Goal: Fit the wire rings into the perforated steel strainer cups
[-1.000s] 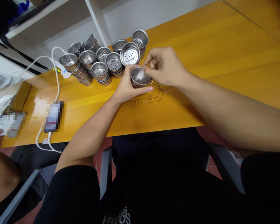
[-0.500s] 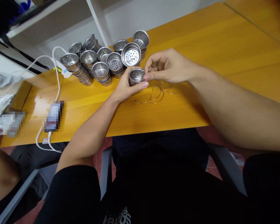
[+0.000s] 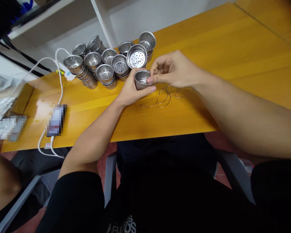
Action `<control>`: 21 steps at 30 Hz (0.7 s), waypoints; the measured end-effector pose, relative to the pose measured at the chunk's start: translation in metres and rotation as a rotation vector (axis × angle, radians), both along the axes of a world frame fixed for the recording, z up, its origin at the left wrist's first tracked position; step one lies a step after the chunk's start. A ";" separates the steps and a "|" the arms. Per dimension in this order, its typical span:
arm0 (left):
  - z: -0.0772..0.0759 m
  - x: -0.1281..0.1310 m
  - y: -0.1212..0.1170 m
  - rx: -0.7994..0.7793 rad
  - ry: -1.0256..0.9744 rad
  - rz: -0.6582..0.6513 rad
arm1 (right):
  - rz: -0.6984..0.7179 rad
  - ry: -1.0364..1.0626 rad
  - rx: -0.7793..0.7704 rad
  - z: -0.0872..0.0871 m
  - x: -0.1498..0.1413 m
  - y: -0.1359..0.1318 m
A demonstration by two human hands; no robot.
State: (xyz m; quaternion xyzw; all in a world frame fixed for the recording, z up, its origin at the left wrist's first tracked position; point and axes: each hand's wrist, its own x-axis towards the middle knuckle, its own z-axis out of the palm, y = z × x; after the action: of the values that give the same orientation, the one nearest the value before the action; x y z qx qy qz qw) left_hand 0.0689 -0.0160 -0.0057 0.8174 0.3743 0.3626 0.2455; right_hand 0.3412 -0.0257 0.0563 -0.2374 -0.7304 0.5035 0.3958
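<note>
My left hand is wrapped around a small perforated steel cup, held just above the yellow wooden table. My right hand is pinched at the cup's right rim; whatever its fingertips hold is too thin to make out. Several curved wire handles lie on the table just under and to the right of the cup. A cluster of several more steel cups, some stacked, stands behind my left hand.
A white power strip and cable run along the table's left side beside a blurred phone. Crumpled foil lies at the far left, near another person's arm. A white shelf post rises behind the cups.
Both hands with the cup shifted slightly; my right hand's fingers lowered onto the cup's rim and closed into a pinch. The cup tilted a little.
</note>
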 end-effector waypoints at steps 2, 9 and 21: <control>0.006 0.002 -0.006 -0.014 0.009 0.025 | -0.014 -0.029 0.012 0.003 0.000 -0.002; 0.015 0.006 -0.013 -0.077 0.013 0.101 | -0.244 -0.163 0.189 0.016 0.009 -0.012; 0.007 -0.002 -0.004 -0.092 -0.010 -0.010 | -0.014 -0.369 0.377 -0.002 0.022 0.006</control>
State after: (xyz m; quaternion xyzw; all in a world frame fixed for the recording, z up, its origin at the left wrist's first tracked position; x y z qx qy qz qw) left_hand 0.0671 -0.0200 0.0013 0.8054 0.3853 0.3477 0.2864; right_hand 0.3631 -0.0198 0.0546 -0.2520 -0.8695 0.3041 0.2967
